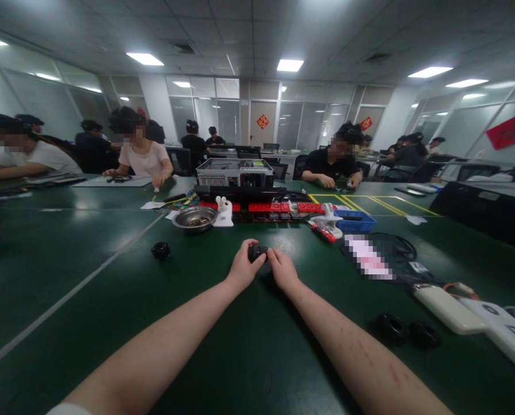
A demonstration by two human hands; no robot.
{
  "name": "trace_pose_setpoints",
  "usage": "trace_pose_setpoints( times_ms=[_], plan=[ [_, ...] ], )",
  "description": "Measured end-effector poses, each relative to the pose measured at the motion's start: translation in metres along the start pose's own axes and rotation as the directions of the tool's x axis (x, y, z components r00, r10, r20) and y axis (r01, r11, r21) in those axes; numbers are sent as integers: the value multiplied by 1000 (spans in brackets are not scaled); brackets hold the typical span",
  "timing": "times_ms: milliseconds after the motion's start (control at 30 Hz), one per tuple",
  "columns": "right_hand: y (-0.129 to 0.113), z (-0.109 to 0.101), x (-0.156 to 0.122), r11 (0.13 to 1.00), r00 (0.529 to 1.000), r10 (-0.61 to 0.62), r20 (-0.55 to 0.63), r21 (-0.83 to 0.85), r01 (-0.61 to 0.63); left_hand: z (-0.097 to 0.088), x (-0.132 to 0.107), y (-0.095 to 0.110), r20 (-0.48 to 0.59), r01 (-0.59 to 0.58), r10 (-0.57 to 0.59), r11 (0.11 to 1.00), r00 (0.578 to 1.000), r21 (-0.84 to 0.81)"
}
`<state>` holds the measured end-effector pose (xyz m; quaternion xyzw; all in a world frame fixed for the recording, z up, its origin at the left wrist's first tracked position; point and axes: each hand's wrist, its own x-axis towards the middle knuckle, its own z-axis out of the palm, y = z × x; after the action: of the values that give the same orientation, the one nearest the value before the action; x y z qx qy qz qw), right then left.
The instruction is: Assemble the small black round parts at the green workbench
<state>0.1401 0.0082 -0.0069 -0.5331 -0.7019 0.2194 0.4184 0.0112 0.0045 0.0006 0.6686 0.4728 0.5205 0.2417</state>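
In the middle of the green table, my left hand (243, 266) is closed around a small black round part (256, 252), thumb in front and fingers behind. My right hand (283, 268) pinches the right end of the same part between thumb and fingers. The part's details are too dark and small to make out. To the left lies another black round part (160, 250). Two black ring-shaped parts, a nearer-in ring (391, 328) and an outer ring (424, 334), rest beyond my right forearm.
A metal bowl (194, 220) of small pieces stands ahead, beside a white stand (223, 212). Behind are red strips (279, 207) and a metal-framed case (235, 172). Right of these lie a red-handled tool (324, 233), a blue tray (356, 221) and a cream power bank (450, 308). Co-workers sit across.
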Motion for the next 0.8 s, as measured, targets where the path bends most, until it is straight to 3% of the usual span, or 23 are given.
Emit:
trace_pose_setpoints(
  times_ms=[100,200,300,400,467,700,800],
  plan=[
    [1,0,0,1000,999,-16,43,13,15,0,-1,-1,14,-19,19,1000,1000,-12],
    [0,-1,1,996,995,-88,55,5,87,1,1,-3,26,45,-42,993,999,-112],
    [-2,-3,1,987,985,-161,56,-20,162,4,5,-7,50,184,-177,957,983,-224],
    [-2,-3,1,975,974,-212,83,-43,216,6,9,-10,95,363,-351,881,932,-304],
    [-3,-3,0,973,970,-220,107,-48,226,7,11,-11,109,412,-400,847,910,-337],
    [0,-1,2,999,999,-43,16,-25,43,3,7,-4,47,335,-337,891,940,-306],
    [2,0,3,999,999,-7,41,-32,9,2,5,-3,48,265,-262,927,964,-264]
  ],
)
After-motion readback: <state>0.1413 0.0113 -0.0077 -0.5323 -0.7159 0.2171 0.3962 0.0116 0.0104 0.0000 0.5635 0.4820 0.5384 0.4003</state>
